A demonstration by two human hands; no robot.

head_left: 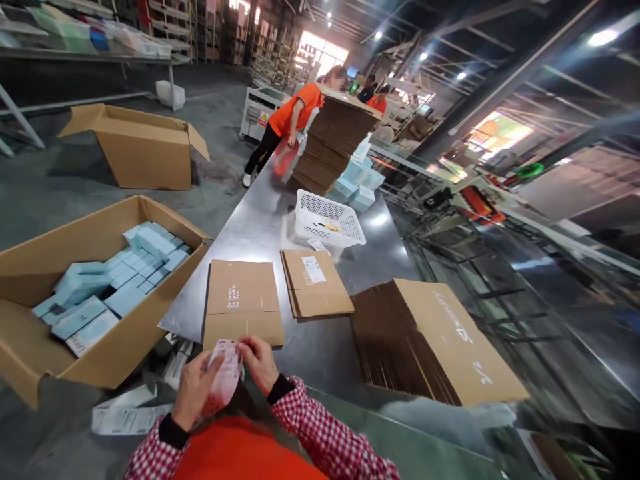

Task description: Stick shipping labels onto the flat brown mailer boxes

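My left hand is closed around a strip of printed labels, its thumb lying over the paper. At the strip's upper right corner, my right hand pinches the edge between thumb and fingers. Just beyond both hands lies a flattened cardboard box with white printing, on the metal table. To its right is another flat carton bearing a white label. Below my left hand, more label strips hang or lie near the floor.
A large open carton holding light-blue boxes stands left of the table. A white basket sits mid-table, a stack of flat cartons at right. Farther off are a tall cardboard stack and a co-worker in orange.
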